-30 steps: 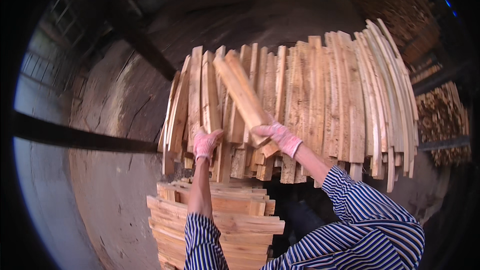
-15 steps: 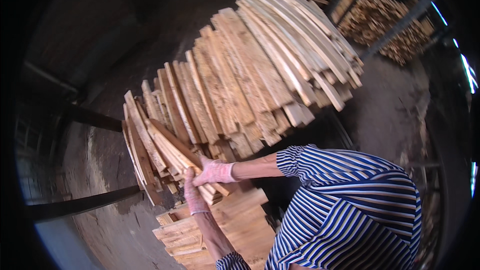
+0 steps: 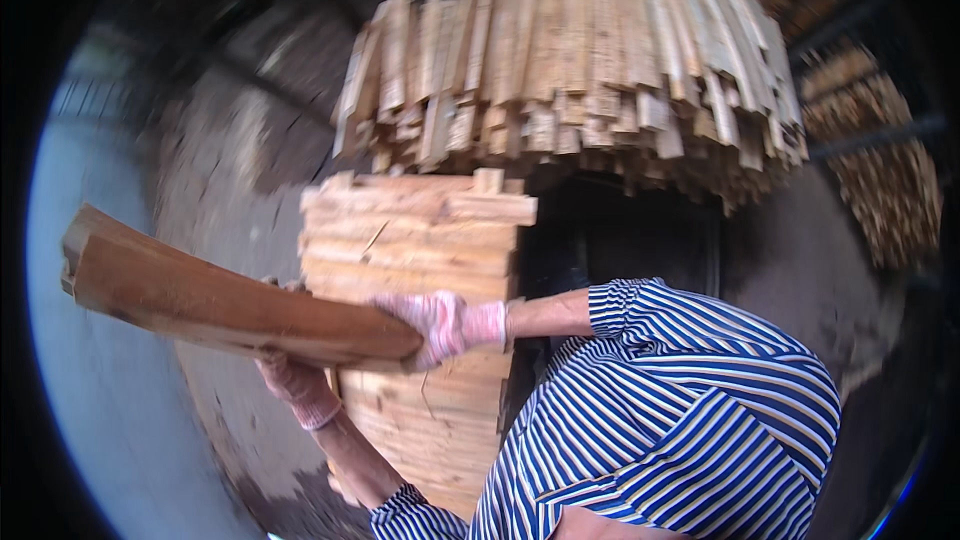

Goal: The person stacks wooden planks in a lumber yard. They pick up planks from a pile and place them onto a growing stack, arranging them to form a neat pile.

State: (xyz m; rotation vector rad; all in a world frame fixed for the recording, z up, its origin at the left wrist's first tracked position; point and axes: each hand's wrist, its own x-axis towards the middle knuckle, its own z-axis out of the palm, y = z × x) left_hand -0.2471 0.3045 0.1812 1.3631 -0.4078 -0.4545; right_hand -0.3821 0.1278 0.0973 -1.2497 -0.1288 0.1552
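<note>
Biggest was the far pile (image 3: 570,50), 1 of it, just beyond the near stack (image 3: 410,230); its boards ran approx. front-to-back, too many to count. The person's striped shirt (image 3: 690,410) took up the area R of the near stack & toward the body. Near stack: also 1, boards laid side to side. 1 side pile (image 3: 880,160) of wood sat well apart, off to the R of the near stack.

1 held board (image 3: 220,295), brown, was up above the near stack: R end over the stack's middle, L end jutting well past its L edge. Long axis ran side to side, approx. w/ the stack's boards, L end pointing out left & slightly away from the body. Might've been >1 piece, as a 2nd edge seemed to show at the L end, but blur made it hard to call.

2 hands, both gloved. R hand (image 3: 435,325), over the near stack, was closed round the board's R end, so nearly all the length lay to its L. L hand (image 3: 292,380), just off the stack's L edge, gripped the board approx. mid-length from below, fingertips showing on the far side.
</note>
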